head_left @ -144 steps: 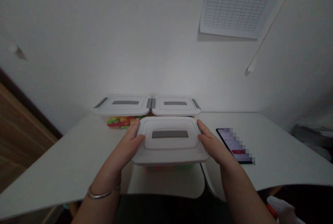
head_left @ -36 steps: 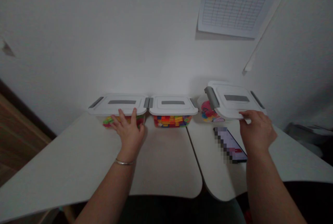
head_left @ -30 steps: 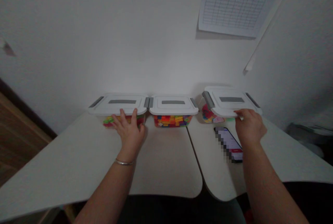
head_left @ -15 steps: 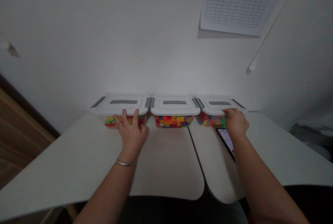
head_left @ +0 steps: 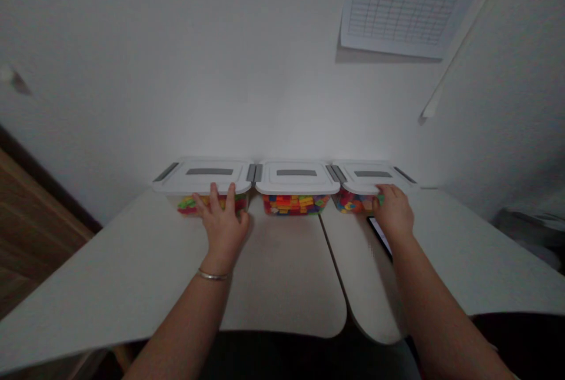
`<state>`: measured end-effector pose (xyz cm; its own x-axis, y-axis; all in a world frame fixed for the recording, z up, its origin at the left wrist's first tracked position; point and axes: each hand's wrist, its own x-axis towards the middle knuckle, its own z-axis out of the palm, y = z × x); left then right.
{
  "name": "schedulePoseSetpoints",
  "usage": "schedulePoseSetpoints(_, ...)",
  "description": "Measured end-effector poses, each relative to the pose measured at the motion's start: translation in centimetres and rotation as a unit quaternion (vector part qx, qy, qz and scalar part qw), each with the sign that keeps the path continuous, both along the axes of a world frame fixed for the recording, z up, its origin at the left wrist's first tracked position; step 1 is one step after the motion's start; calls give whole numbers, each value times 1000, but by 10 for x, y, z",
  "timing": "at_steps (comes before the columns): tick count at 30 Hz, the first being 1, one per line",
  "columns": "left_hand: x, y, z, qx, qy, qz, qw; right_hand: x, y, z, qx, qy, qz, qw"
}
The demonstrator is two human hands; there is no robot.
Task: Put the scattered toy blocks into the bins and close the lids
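Note:
Three clear plastic storage boxes with white lids stand side by side against the wall. My left hand (head_left: 223, 224) has its fingers spread at the front of the left box (head_left: 172, 189), fingertips at the lid's front edge. Green, red and yellow pieces show behind that hand. My right hand (head_left: 394, 212) is at the right box (head_left: 364, 183), its fingers curled over the lid's front rim and the thumb lower down by the box wall. Colourful pieces show through this box. Between my hands, the middle box (head_left: 296, 183) holds orange, yellow and red blocks.
A phone (head_left: 379, 234) lies on the white table (head_left: 282, 274), partly under my right forearm. A dark seam (head_left: 335, 262) divides two tabletops. A printed grid sheet (head_left: 397, 6) hangs on the wall. Brown wooden furniture (head_left: 37, 227) stands at left.
My right hand has shifted slightly left along the front of the right box, covering more of the phone. My left hand has barely moved. The boxes stay in place.

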<state>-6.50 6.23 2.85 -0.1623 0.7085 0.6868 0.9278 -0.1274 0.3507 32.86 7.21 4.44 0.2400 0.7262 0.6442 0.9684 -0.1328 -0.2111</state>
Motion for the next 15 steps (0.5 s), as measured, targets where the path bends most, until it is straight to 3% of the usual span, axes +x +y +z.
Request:
schedulePoseSetpoints(7, 4, -1, -2, 3, 29, -1, 1000, -34, -30, -26, 94, -8, 78, 992)
schedulePoseSetpoints(11, 17, -8, 2, 18, 56, -43, 997, -69, -61, -39, 79, 9, 166, 983)
schedulePoseSetpoints(15, 31, -20, 3, 30, 106, -114, 987, -87, -83, -49, 32, 18, 207, 978)
